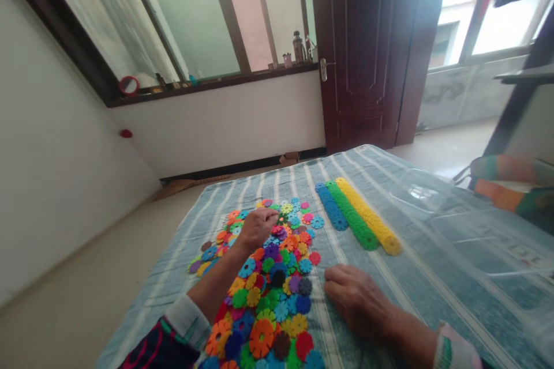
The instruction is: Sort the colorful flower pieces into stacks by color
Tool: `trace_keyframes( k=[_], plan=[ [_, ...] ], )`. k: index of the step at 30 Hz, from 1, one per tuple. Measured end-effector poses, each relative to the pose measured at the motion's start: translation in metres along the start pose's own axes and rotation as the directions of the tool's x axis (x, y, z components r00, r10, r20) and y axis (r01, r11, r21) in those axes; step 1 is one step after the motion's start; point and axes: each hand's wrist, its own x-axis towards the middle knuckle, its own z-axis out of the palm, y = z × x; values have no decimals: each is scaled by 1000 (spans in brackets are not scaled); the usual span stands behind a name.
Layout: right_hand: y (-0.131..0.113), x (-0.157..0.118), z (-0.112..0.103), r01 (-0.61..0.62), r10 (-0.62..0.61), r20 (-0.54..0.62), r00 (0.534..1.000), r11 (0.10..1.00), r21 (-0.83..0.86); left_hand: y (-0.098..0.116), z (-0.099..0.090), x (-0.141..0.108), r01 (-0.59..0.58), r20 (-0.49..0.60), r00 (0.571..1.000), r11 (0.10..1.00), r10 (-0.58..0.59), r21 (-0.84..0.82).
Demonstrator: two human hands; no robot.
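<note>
Over the far part of a heap of colourful plastic snowflake discs [262,337], my left hand [258,228] is closed with its fingers pinched. A dark green disc [283,219] shows right at those fingertips; whether it is held or lies on the heap I cannot tell. My right hand [357,300] rests on the striped cloth to the right of the heap, its fingers curled in, and what they may hold is hidden. Beyond it lie three rows of overlapping discs: a blue row [332,207], a green row [352,216] and a longer yellow row [367,216].
The blue striped cloth [242,184] covers the surface under the discs. A clear plastic box [422,193] and another clear container [485,242] stand at the right, beside an orange and green bag [497,193]. A brown door [367,57] is behind.
</note>
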Motion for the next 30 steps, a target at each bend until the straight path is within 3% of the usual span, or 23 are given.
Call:
trace_keyframes(
  k=[6, 11, 16, 21, 30],
  plan=[
    [4, 2, 2, 54, -51, 42, 998, 996, -78, 85, 49, -7, -249, 125, 955, 955, 270, -160],
    [8, 2, 4, 53, -51, 29, 998, 994, -100, 124, 77, -5, -325, 157, 924, 932, 349, -158],
    [9, 2, 5, 63, -61, 22, 998, 994, -93, 143, 91, 1, -348, 183, 909, 923, 376, -167],
    [9, 3, 4, 61, -57, 51, 997, 994, -96, 155, 98, 8, -294, 208, 922, 939, 328, -176],
    [9, 2, 4, 52, -43, 84, 996, 993, -108, 159, 103, 12, -261, 174, 941, 949, 291, -176]
  ],
)
